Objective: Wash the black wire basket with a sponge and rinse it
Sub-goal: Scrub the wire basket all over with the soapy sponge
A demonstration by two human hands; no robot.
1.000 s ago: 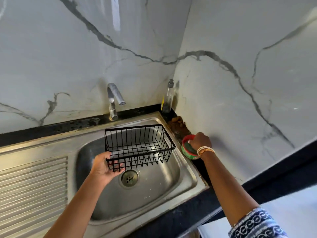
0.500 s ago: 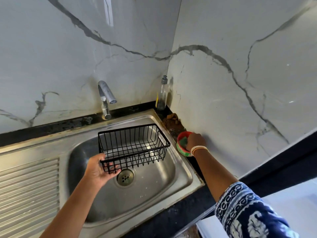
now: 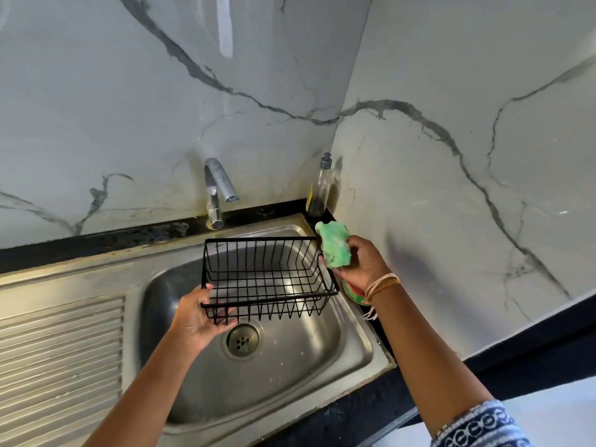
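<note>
Marble-walled kitchen corner with a steel sink (image 3: 364, 343). Left hand (image 3: 196, 321) grips the black wire basket (image 3: 267, 279) by its near corner above the drain; right hand (image 3: 358, 266) clutches a soapy green sponge (image 3: 333, 246) beside it — best scrubbed wire by wire, basket held steady.

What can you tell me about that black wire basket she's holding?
The basket is a rectangular tray of thin black wire, seemingly coated metal: close vertical bars form the walls, a double rim runs round the top, and the bottom is an open grid. It is empty and looks dry. It hangs roughly level, open side up, above the sink bowl, below the tap. The left hand grips its near left corner; the right hand, holding a green sponge, is at its right end.
</note>
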